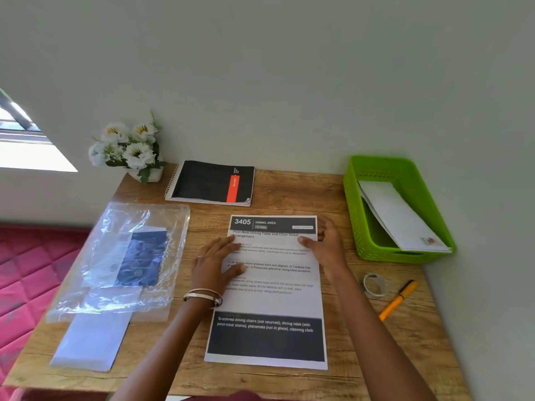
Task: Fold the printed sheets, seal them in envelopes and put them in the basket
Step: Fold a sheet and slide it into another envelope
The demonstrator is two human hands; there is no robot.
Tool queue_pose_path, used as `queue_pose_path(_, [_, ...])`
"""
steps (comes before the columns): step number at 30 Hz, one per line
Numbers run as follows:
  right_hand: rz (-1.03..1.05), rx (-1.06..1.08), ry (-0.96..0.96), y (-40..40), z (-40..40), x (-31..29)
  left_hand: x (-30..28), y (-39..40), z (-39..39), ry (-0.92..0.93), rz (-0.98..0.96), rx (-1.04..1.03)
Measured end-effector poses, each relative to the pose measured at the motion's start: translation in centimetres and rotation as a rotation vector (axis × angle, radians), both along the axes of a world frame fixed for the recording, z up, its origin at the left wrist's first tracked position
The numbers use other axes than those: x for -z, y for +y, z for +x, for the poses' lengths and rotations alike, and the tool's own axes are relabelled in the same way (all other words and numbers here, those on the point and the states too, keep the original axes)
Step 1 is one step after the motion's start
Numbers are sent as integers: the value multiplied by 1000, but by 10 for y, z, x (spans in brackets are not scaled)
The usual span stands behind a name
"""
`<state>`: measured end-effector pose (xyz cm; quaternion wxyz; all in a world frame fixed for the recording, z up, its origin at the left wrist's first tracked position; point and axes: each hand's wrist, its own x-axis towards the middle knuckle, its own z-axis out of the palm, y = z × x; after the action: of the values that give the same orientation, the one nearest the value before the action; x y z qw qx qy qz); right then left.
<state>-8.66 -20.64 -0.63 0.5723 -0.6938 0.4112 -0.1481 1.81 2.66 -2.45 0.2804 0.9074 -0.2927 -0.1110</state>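
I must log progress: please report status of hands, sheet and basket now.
Left hand flat on printed sheet; right hand at its edge. Sheet unfolded. Basket holds one envelope.

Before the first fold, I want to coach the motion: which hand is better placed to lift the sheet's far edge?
Probably right. The right hand sits at the sheet's far right corner, thumb on the paper; the left hand lies flat lower on it, suited to holding it down.

notebook (pixel 210 183) | flowers (pixel 127 147) | tape roll (pixel 375 285) | orange pen (pixel 398 300)
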Motion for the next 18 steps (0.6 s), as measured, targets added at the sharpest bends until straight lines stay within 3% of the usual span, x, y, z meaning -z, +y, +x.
queue_pose_path(2, [69,47,-85,2,-4,-3,-1,-1,-2,18,-16,-39])
queue_pose_path(10, [-172,-128,-171,2,-32,14,-3,-1,-7,26,-125,-85])
queue_pose_path(15, [-446,-269,-82,0,-28,21,2,4,-6,-98,-60,9])
queue_pose_path(18, [-448,-240,-23,4,-26,19,9,5,-4,-150,-1,58])
